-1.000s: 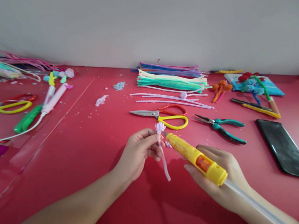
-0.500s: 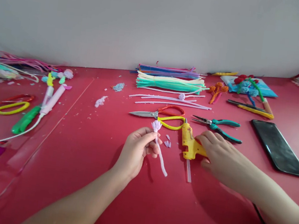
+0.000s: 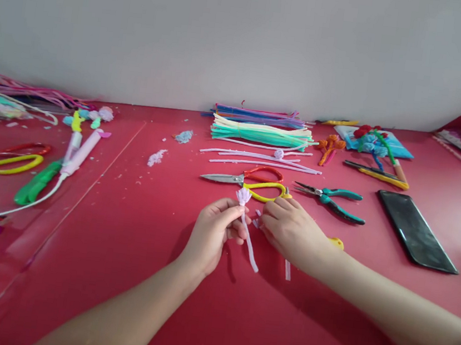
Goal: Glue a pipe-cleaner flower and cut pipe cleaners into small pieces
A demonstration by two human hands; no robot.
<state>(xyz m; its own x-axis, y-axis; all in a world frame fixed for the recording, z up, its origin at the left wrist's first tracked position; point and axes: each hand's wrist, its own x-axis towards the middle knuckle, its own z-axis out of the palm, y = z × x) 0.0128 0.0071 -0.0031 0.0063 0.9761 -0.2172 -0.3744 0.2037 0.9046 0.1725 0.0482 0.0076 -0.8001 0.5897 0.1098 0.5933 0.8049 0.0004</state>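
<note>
My left hand point(image 3: 210, 234) is closed in a pinch on a lilac pipe-cleaner flower point(image 3: 243, 196), held upright just under its petals. The flower's stem point(image 3: 251, 248) hangs down past my fingers, bending slightly to the right. Beside it, my right hand point(image 3: 291, 227) is lowered with its fingers bent together at the small lilac cut petals point(image 3: 255, 218). Whether a petal is between the fingertips is hidden. Under that hand lies a yellow glue gun point(image 3: 336, 243), mostly covered, with its clear glue stick point(image 3: 288, 270) poking out below.
Scissors point(image 3: 223, 178) and green-handled pliers point(image 3: 339, 194) lie beyond my hands. Farther back are bundled pipe cleaners point(image 3: 260, 133) and loose lilac stems point(image 3: 265, 165). A black phone point(image 3: 416, 232) rests at right. More scissors point(image 3: 13, 162) and a pink hot tool point(image 3: 82, 153) lie at left.
My right hand has moved left from the glue gun's handle to the loose petals, now covering most of the gun. My left hand keeps hold of the flower, almost unmoved.
</note>
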